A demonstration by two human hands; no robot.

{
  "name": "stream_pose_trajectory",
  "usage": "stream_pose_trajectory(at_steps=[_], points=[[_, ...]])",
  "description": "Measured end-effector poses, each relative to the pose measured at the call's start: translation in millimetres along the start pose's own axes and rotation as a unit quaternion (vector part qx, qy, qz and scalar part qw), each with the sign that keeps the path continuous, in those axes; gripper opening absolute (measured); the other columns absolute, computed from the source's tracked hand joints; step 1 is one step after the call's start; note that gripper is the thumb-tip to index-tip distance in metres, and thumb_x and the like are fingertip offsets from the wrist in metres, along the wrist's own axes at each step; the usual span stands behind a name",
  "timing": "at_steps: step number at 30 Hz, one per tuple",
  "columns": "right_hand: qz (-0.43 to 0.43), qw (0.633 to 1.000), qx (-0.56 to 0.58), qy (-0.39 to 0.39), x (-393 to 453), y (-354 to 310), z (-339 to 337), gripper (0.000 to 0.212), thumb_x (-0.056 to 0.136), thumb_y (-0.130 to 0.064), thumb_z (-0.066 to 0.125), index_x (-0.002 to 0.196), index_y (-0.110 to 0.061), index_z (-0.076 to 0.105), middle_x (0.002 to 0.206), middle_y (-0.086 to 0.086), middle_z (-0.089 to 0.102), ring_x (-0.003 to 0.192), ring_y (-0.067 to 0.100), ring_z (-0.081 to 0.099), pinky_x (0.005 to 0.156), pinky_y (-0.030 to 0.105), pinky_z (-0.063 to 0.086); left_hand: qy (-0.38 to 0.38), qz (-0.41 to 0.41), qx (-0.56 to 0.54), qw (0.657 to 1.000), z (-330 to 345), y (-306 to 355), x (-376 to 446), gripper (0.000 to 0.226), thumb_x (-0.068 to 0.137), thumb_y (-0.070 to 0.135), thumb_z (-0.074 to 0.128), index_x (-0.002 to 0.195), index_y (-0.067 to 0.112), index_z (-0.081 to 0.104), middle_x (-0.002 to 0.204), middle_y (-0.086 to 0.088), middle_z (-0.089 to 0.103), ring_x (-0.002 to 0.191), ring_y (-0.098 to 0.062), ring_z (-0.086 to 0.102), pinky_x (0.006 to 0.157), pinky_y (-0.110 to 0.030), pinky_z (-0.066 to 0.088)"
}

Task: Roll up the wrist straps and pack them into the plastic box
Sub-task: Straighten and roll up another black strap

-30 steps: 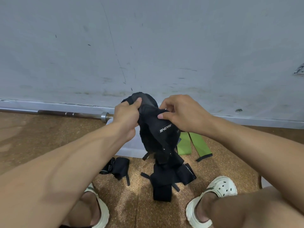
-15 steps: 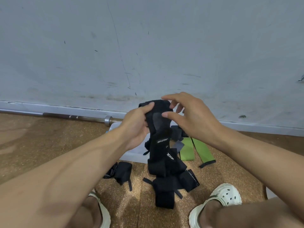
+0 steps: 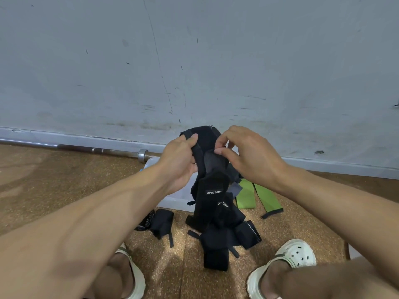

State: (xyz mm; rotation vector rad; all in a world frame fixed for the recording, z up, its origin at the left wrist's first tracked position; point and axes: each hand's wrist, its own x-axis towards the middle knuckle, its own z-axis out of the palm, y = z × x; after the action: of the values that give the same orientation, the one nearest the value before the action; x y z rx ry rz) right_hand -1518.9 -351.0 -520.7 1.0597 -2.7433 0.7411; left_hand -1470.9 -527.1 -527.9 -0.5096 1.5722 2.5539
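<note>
Your left hand [image 3: 180, 162] and your right hand [image 3: 248, 156] both hold the top of a black wrist strap [image 3: 210, 180] in front of the wall [image 3: 194, 61]. The left grip is closed around its edge; the right pinches the fold with thumb and fingers. The strap hangs down to a pile of black straps [image 3: 222, 238] on the floor [image 3: 64, 180]. The plastic box [image 3: 172, 199] stands behind it, mostly hidden, so its content is unclear. Green bands [image 3: 257, 195] lie to the right.
</note>
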Motion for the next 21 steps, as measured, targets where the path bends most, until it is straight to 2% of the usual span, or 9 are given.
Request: stream_pose_trajectory(at_steps=[4, 7, 10, 12, 14, 15, 18, 20, 21], points=[[0.021, 0.999, 0.029, 0.029, -1, 0, 4, 0.017, 0.096, -0.032, 0.069, 0.089, -0.04, 0.056, 0.093, -0.016, 0.059, 0.091, 0.005, 0.054, 0.079, 0.032, 0.049, -0.03, 0.004, 0.019, 0.999, -1, -2, 1, 0.027, 0.11, 0.016, 0.042, 0.127, 0.013, 0.063, 0.114, -0.009, 0.076, 0.104, -0.028, 0.074, 0.09, -0.045, 0.06], [0.081, 0.992, 0.083, 0.057, -2, 0, 7, 0.023, 0.09, -0.036, 0.076, 0.099, -0.032, 0.055, 0.094, -0.015, 0.06, 0.085, 0.007, 0.058, 0.075, 0.029, 0.049, -0.062, 0.019, 0.044, 0.997, 0, -3, 1, 0.031, 0.1, 0.01, 0.061, 0.131, 0.014, 0.062, 0.118, -0.01, 0.075, 0.106, -0.025, 0.073, 0.086, -0.041, 0.061], [0.229, 0.949, 0.214, 0.022, 0, 5, 6, 0.045, 0.083, -0.048, 0.08, 0.112, -0.025, 0.055, 0.098, -0.011, 0.063, 0.085, 0.005, 0.061, 0.078, 0.028, 0.05, -0.085, 0.055, 0.096, 0.99, -4, -4, 2, 0.054, 0.089, -0.007, 0.07, 0.135, 0.017, 0.057, 0.12, -0.01, 0.074, 0.108, -0.026, 0.073, 0.087, -0.041, 0.061], [0.27, 0.914, 0.301, -0.026, 0, 11, 6, 0.038, 0.084, -0.046, 0.08, 0.109, -0.023, 0.062, 0.092, -0.01, 0.069, 0.084, 0.005, 0.066, 0.086, 0.032, 0.053, -0.099, 0.069, 0.12, 0.985, -7, -5, 3, 0.06, 0.089, -0.016, 0.064, 0.138, 0.018, 0.054, 0.122, -0.01, 0.073, 0.111, -0.027, 0.072, 0.089, -0.042, 0.061], [0.229, 0.921, 0.311, -0.058, -2, 17, 7, 0.02, 0.09, -0.034, 0.078, 0.095, -0.018, 0.067, 0.074, -0.01, 0.068, 0.072, 0.006, 0.065, 0.086, 0.036, 0.053, -0.104, 0.077, 0.133, 0.983, -7, -4, 3, 0.058, 0.09, -0.016, 0.063, 0.137, 0.017, 0.055, 0.123, -0.011, 0.072, 0.112, -0.027, 0.071, 0.092, -0.044, 0.06], [0.205, 0.93, 0.298, -0.07, -3, 20, 7, 0.019, 0.091, -0.029, 0.077, 0.091, -0.014, 0.066, 0.069, -0.007, 0.066, 0.069, 0.009, 0.063, 0.084, 0.04, 0.053, -0.102, 0.079, 0.133, 0.983, -6, -3, 2, 0.055, 0.089, -0.013, 0.065, 0.136, 0.016, 0.057, 0.122, -0.012, 0.072, 0.113, -0.028, 0.07, 0.094, -0.044, 0.059], [0.147, 0.946, 0.253, -0.138, -4, 26, 8, 0.022, 0.091, -0.026, 0.078, 0.103, -0.009, 0.07, 0.086, 0.009, 0.075, 0.081, 0.029, 0.071, 0.091, 0.052, 0.057, -0.086, 0.071, 0.117, 0.987, -6, 3, 3, 0.046, 0.089, 0.001, 0.071, 0.131, 0.018, 0.061, 0.121, -0.012, 0.072, 0.113, -0.031, 0.07, 0.095, -0.045, 0.057], [0.099, 0.955, 0.172, -0.222, -6, 27, 10, 0.023, 0.09, -0.032, 0.078, 0.109, -0.021, 0.072, 0.098, 0.007, 0.077, 0.09, 0.025, 0.073, 0.091, 0.049, 0.057, -0.067, 0.067, 0.094, 0.991, -8, 7, 4, 0.044, 0.091, 0.007, 0.071, 0.132, 0.017, 0.061, 0.123, -0.012, 0.072, 0.114, -0.031, 0.069, 0.097, -0.045, 0.056], [0.09, 0.95, 0.145, -0.261, -9, 28, 13, 0.022, 0.09, -0.034, 0.078, 0.109, -0.026, 0.072, 0.099, 0.003, 0.077, 0.09, 0.019, 0.074, 0.089, 0.042, 0.058, -0.054, 0.068, 0.082, 0.993, -9, 8, 5, 0.042, 0.092, 0.009, 0.071, 0.132, 0.017, 0.062, 0.122, -0.012, 0.073, 0.113, -0.031, 0.07, 0.097, -0.044, 0.057]])
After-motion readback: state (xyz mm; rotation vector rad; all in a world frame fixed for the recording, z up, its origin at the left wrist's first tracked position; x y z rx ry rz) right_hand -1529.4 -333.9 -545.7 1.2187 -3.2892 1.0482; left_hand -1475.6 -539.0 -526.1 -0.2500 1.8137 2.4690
